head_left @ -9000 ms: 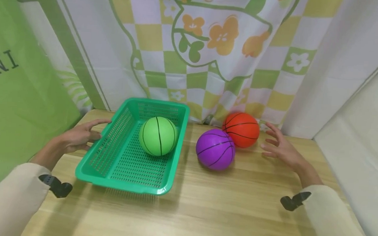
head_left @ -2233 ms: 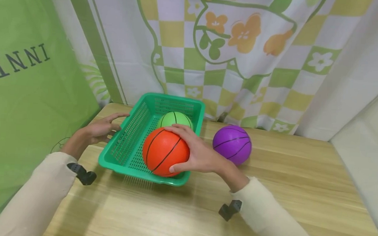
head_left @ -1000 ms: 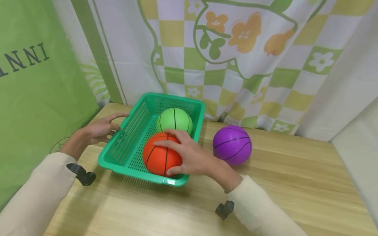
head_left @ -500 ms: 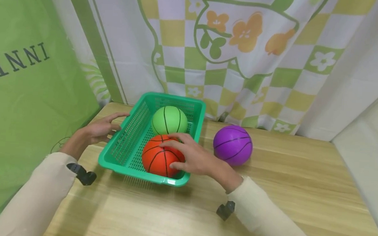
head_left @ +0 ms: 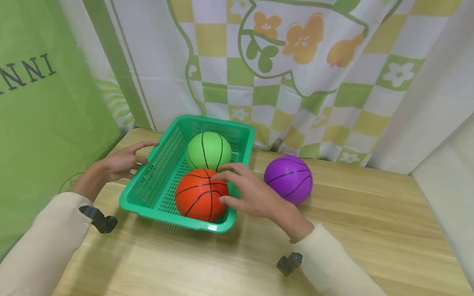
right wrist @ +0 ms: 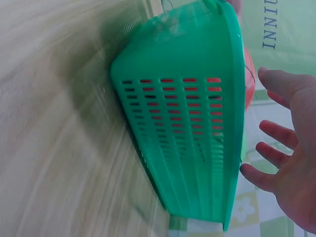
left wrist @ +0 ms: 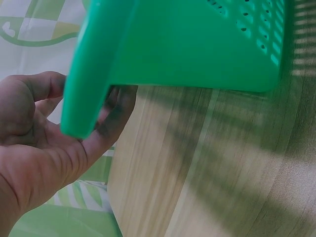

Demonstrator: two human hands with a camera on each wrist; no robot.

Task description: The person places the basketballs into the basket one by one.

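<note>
A red toy basketball [head_left: 201, 195] sits in the front part of a green plastic basket [head_left: 166, 220], with a light green ball [head_left: 209, 150] behind it. Just right of the red ball, my right hand [head_left: 255, 190] hovers over the basket's right rim. Its fingers are spread and hold nothing; in the right wrist view the thumb [right wrist: 281, 84] stands apart from the ball. My left hand [head_left: 121, 163] grips the basket's left rim. In the left wrist view the rim [left wrist: 89, 84] passes between its thumb and fingers, partly hiding them.
A purple ball [head_left: 288, 180] rests on the wooden table [head_left: 357, 224], right of the basket. Behind the table hangs a patterned curtain [head_left: 240, 73]. Green fabric [head_left: 31, 134] closes off the left side, and a pale wall [head_left: 459, 153] stands at the right.
The red ball went from the table into the basket and was let go. The green ball shifted back and left in it. My right hand has drawn slightly right; my left stays at the rim.
</note>
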